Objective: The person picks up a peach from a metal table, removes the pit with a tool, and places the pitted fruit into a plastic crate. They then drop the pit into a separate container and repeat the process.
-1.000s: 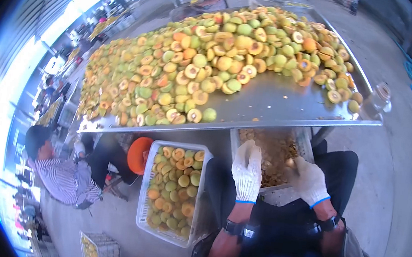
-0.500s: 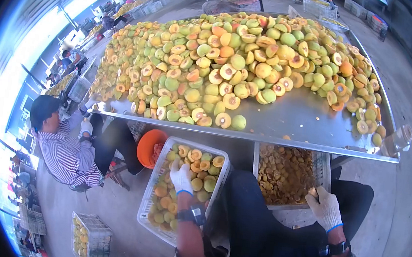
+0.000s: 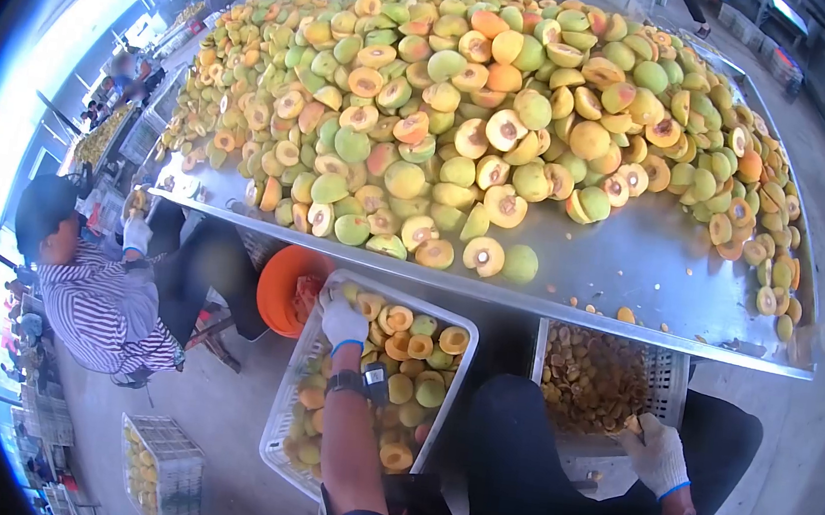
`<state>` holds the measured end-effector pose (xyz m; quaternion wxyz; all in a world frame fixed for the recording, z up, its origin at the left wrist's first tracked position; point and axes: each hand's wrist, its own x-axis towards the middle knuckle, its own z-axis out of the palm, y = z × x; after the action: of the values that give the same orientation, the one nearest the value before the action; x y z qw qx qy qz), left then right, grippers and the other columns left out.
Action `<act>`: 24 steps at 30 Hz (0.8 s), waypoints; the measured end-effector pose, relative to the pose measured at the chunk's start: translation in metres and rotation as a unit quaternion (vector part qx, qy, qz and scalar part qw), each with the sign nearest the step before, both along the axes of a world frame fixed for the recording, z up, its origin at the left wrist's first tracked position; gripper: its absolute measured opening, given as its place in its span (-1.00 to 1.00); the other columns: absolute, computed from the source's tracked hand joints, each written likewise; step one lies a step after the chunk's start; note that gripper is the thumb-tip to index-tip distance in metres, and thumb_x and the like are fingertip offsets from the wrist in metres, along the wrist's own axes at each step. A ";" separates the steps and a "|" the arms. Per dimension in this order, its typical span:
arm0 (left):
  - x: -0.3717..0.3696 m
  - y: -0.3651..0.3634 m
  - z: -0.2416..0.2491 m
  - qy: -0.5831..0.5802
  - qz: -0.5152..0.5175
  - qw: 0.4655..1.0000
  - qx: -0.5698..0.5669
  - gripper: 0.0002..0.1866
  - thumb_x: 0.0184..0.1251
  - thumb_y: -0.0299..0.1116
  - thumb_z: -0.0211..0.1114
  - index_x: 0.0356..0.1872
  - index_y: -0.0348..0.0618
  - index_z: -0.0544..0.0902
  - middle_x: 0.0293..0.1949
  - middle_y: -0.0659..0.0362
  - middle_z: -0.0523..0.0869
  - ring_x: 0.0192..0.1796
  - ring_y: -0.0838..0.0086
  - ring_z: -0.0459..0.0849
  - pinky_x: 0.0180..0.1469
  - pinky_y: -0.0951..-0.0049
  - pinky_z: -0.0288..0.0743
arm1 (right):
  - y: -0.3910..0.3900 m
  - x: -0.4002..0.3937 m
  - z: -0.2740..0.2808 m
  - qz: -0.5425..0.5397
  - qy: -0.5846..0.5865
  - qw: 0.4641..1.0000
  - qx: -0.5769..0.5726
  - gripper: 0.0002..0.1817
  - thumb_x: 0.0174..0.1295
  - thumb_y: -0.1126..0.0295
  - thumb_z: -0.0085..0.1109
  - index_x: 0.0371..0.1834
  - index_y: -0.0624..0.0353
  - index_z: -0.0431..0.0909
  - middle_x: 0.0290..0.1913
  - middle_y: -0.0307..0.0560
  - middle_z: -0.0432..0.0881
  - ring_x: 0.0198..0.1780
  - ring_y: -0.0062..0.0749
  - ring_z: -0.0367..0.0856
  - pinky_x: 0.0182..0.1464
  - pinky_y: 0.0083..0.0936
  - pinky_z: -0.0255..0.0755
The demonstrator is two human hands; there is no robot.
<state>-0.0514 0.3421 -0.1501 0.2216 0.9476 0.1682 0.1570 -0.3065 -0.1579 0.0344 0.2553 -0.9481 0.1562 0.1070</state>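
Observation:
My left hand [image 3: 343, 323], in a white knit glove, reaches over the far left part of a white plastic crate [image 3: 459, 388] holding halved peaches [image 3: 418, 349]. Its fingertips point away from me, so I cannot see whether they hold anything. My right hand [image 3: 655, 456], gloved too, is closed beside the near right corner of a second crate [image 3: 666, 385], which contains brown peach pits [image 3: 593, 377]. A small brownish tip shows at its fingers, too small to name. Ahead, a big heap of halved peaches [image 3: 460, 92] covers much of a metal table [image 3: 624, 250].
An orange bucket [image 3: 273, 288] stands left of the peach crate. A co-worker in a striped shirt [image 3: 90, 309] sits at the left with a gloved hand raised. Another filled crate [image 3: 178, 479] is on the floor. The table's metal edge [image 3: 490, 288] runs above both crates.
My view has shifted, and the table looks nearer. My left hand has gone farther toward the crate's far left corner. My right hand stays by the pit crate. The co-worker's hand has risen.

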 end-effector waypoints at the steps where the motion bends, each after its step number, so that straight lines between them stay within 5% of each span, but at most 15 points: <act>1: -0.004 -0.006 0.000 0.015 -0.002 0.997 0.070 -0.35 0.26 -0.36 0.38 0.42 -0.24 0.51 0.32 -0.23 0.55 0.37 -0.19 0.53 0.39 -0.09 0.45 | 0.001 0.003 -0.001 -0.001 0.005 1.000 -0.003 -0.69 0.28 0.21 0.40 -0.25 0.26 0.60 -0.35 0.31 0.71 -0.20 0.34 0.72 -0.18 0.05 0.58; 2: -0.006 -0.011 0.001 0.029 -0.006 0.990 0.140 -0.37 0.30 -0.31 0.36 0.41 -0.22 0.53 0.33 -0.20 0.55 0.42 -0.15 0.49 0.42 -0.11 0.41 | 0.002 0.005 -0.001 0.000 0.010 1.000 -0.004 -0.69 0.28 0.21 0.40 -0.25 0.26 0.59 -0.34 0.31 0.71 -0.19 0.33 0.72 -0.18 0.05 0.58; 8: -0.020 -0.003 -0.030 0.058 -0.014 0.990 0.125 -0.43 0.39 -0.33 0.20 0.44 -0.12 0.54 0.50 0.00 0.49 0.54 -0.04 0.40 0.56 -0.27 0.19 | 0.004 0.017 -0.002 0.016 0.016 1.000 0.006 -0.71 0.28 0.25 0.40 -0.27 0.26 0.58 -0.33 0.32 0.71 -0.20 0.33 0.72 -0.20 0.05 0.56; 14: -0.005 -0.011 0.034 0.121 -0.006 0.992 0.044 -0.55 0.40 -0.35 0.19 0.28 -0.13 0.68 0.27 -0.04 0.70 0.30 -0.08 0.63 0.33 -0.05 0.51 | 0.011 0.015 0.004 0.021 -0.043 0.998 0.034 -0.73 0.30 0.27 0.39 -0.28 0.25 0.55 -0.37 0.31 0.69 -0.24 0.33 0.70 -0.24 0.05 0.53; 16: -0.026 -0.066 0.102 -0.125 0.006 0.991 0.051 -0.65 0.42 -0.31 0.23 0.15 -0.14 0.73 0.11 -0.03 0.76 0.10 -0.08 0.70 0.13 -0.03 0.59 | 0.009 0.007 0.006 0.011 -0.055 0.997 0.047 -0.73 0.30 0.27 0.40 -0.28 0.25 0.55 -0.38 0.30 0.68 -0.25 0.34 0.70 -0.25 0.05 0.53; 18: -0.037 -0.126 0.149 -0.255 -0.129 0.958 -0.007 -0.70 0.37 -0.32 0.36 0.08 -0.14 0.75 -0.08 -0.04 0.77 -0.01 -0.07 0.70 0.13 0.00 0.59 | 0.007 0.002 0.006 0.019 -0.075 0.995 0.065 -0.73 0.30 0.28 0.39 -0.27 0.25 0.54 -0.38 0.30 0.68 -0.25 0.35 0.70 -0.25 0.04 0.53; 22: -0.032 -0.224 0.198 -0.155 -0.265 0.945 0.118 -0.70 0.33 -0.24 0.43 0.02 -0.08 0.75 -0.02 0.02 0.76 0.02 0.07 0.69 0.15 0.12 0.56 | 0.012 -0.006 0.016 0.031 -0.084 0.994 0.062 -0.74 0.30 0.30 0.40 -0.26 0.25 0.54 -0.38 0.31 0.69 -0.25 0.35 0.70 -0.24 0.04 0.54; 24: -0.014 -0.258 0.198 -0.027 -0.276 0.947 0.161 -0.64 0.28 -0.11 0.46 0.01 -0.05 0.78 0.04 0.06 0.76 0.05 0.13 0.69 0.22 -0.10 0.48 | 0.010 -0.010 0.019 0.053 -0.099 0.993 0.045 -0.74 0.29 0.31 0.42 -0.25 0.24 0.55 -0.37 0.31 0.69 -0.24 0.35 0.71 -0.23 0.06 0.55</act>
<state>-0.0651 0.0840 0.0481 0.1055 0.9754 -0.1331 0.1406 -0.3165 -0.1481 0.0539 0.3054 -0.9487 0.0745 0.0333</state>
